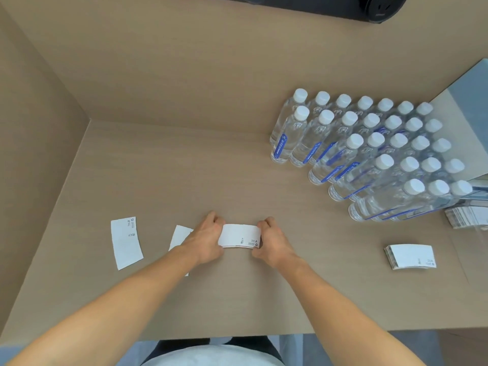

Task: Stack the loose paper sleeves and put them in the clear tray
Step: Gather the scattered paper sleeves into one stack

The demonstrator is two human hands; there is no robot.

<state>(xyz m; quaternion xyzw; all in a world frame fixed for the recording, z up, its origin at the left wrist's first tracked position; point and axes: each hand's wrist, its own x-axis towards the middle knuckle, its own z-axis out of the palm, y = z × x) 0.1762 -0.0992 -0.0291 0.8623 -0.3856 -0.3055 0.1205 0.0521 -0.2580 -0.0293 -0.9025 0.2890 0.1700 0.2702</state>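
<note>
White paper sleeves in a small stack point(239, 236) sit between the two hands at the middle of the table point(184, 167): the left hand point(206, 239) pinches one short end with its fingers curled over the top edge and the thumb below, and the right hand point(269, 240) pinches the other end the same way. Holding both ends at once looks like a way to square the edges so the sleeves lie flush before they go anywhere. Two loose sleeves remain flat on the wood, one well to the left point(126, 243) and another point(181, 237) partly hidden under the left wrist, so by my reading the gathering is not finished. A thicker squared stack point(410, 256) lies apart at the right, and beyond it, at the frame's right edge, more sleeves point(466, 216) sit in what seems to be the clear tray point(483, 229), though its walls are hard to make out. Capped water bottles point(369, 154) stand in tight rows behind, kept out of the working area. Pale wood-grain panels form the tabletop and the walls of the alcove point(158, 62), and a dark round device point(383, 7) sits at the top.
</note>
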